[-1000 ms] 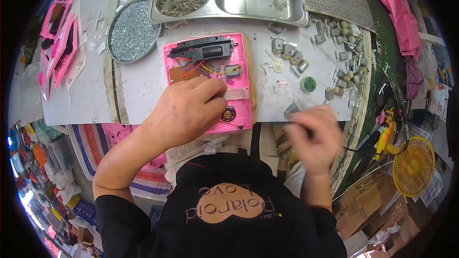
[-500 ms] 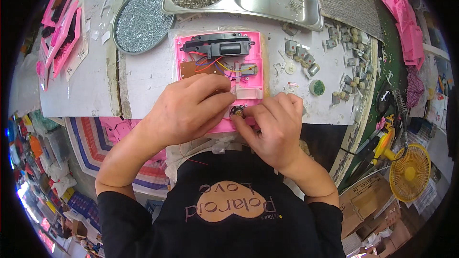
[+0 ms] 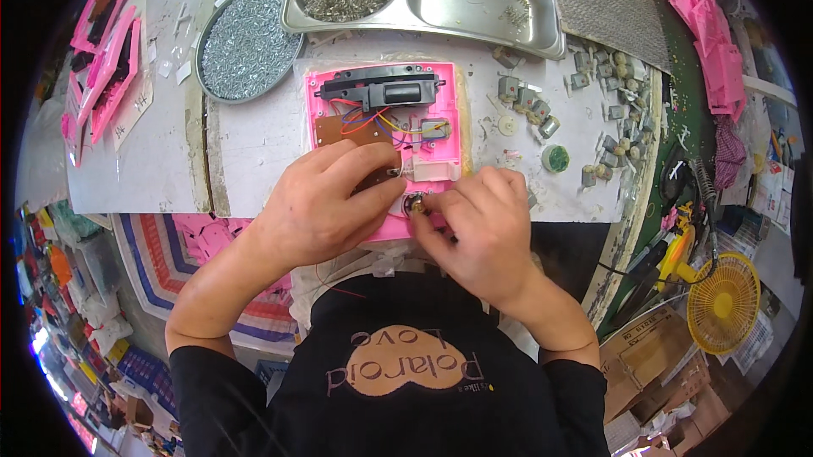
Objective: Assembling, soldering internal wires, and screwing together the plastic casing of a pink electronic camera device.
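Left hand lies palm-down, right hand beside it, fingertips pinched together.

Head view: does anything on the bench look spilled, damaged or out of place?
Only loose clutter: small grey motor parts lie scattered right of the open pink plastic casing, outside the steel tray. Nothing looks damaged or spilled.
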Demonstrator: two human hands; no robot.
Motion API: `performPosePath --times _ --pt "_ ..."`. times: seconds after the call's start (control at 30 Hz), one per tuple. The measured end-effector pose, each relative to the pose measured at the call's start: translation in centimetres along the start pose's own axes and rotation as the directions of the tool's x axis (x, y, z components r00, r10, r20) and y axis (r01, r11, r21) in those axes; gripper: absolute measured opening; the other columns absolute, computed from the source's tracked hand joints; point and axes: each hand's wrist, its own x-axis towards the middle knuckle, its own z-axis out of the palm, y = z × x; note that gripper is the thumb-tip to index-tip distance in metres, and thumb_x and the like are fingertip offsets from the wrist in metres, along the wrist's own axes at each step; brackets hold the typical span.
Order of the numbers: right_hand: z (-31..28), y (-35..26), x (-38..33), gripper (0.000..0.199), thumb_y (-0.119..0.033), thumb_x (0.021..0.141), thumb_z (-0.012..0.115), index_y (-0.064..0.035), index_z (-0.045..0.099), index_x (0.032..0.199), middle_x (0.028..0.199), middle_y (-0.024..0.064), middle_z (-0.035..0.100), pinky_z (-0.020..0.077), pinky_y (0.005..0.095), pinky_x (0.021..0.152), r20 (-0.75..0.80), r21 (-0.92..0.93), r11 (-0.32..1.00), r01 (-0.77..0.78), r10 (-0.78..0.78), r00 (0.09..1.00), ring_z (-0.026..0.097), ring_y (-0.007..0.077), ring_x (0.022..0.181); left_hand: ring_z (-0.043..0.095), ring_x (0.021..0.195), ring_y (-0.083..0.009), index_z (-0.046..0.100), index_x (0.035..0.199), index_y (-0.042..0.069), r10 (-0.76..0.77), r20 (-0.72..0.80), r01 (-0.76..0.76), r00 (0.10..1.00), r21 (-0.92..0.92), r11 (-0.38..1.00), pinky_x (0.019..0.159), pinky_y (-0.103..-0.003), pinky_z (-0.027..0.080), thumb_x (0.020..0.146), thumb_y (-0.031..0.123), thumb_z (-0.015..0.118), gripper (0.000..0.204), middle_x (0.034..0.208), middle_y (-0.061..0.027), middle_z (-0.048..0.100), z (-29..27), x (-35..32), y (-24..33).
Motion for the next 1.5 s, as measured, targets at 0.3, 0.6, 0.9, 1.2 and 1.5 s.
performPosePath --times 0.3,0.6,0.9,1.2,1.5 --pt "-1.2 3.0 5.7 0.019 -0.018 0.077 0.081 -0.0081 0.066 0.076 0.069 0.0044 0.061 0.0439 0.0391 0.067 -0.055 -0.145 0.983 -0.108 0.101 0.993 0.058 0.0243 0.069 0.054 0.096 -0.0247 0.074 0.114 0.012 -0.157 -0.127 0.181 0.979 0.211 0.960 0.088 -0.041 0.039 0.074 0.020 0.079 0.041 0.106 -0.0048 0.056 0.6 2.4 1.2" --pt "-1.2 2.4 6.1 0.018 -0.018 0.075 0.078 -0.0061 0.064 0.072 0.070 0.0088 0.063 0.0471 0.0434 0.068 0.010 -0.121 0.975 -0.187 0.190 0.982 0.062 0.0300 0.070 0.054 0.096 -0.0208 0.076 0.108 0.014 -0.129 -0.186 0.182 0.974 0.301 0.936 0.092 -0.043 0.036 0.074 0.023 0.075 0.035 0.104 -0.0009 0.057 1.5 2.4 0.7" --pt "-2.4 2.6 7.2 0.014 -0.014 0.079 0.072 -0.0005 0.069 0.076 0.073 0.0148 0.069 0.0527 0.0421 0.068 0.145 -0.073 0.971 -0.228 0.237 0.961 0.067 0.0320 0.071 0.054 0.094 -0.0229 0.076 0.111 0.011 -0.144 -0.200 0.192 0.969 0.249 0.949 0.093 -0.043 0.035 0.077 0.020 0.076 0.035 0.103 -0.0034 0.057 1.8 2.2 0.7" --pt "-2.4 4.5 6.1 0.012 -0.009 0.089 0.074 0.0028 0.072 0.091 0.075 0.0024 0.066 0.0482 0.0280 0.065 0.297 0.336 0.791 -0.512 0.426 0.854 0.059 0.0110 0.069 0.054 0.098 -0.0238 0.074 0.115 0.011 -0.150 -0.193 0.191 0.970 0.214 0.958 0.094 -0.044 0.036 0.078 0.021 0.076 0.038 0.108 -0.0039 0.057 2.1 1.8 0.4" --pt "-1.6 3.5 5.9 0.013 -0.010 0.079 0.073 0.0007 0.067 0.083 0.071 0.0109 0.065 0.0497 0.0361 0.064 0.222 0.208 0.851 -0.483 0.439 0.870 0.062 0.0244 0.065 0.053 0.099 -0.0240 0.075 0.114 0.014 -0.146 -0.196 0.189 0.970 0.224 0.956 0.096 -0.046 0.034 0.074 0.026 0.078 0.042 0.107 -0.0033 0.058 2.0 2.1 0.7"
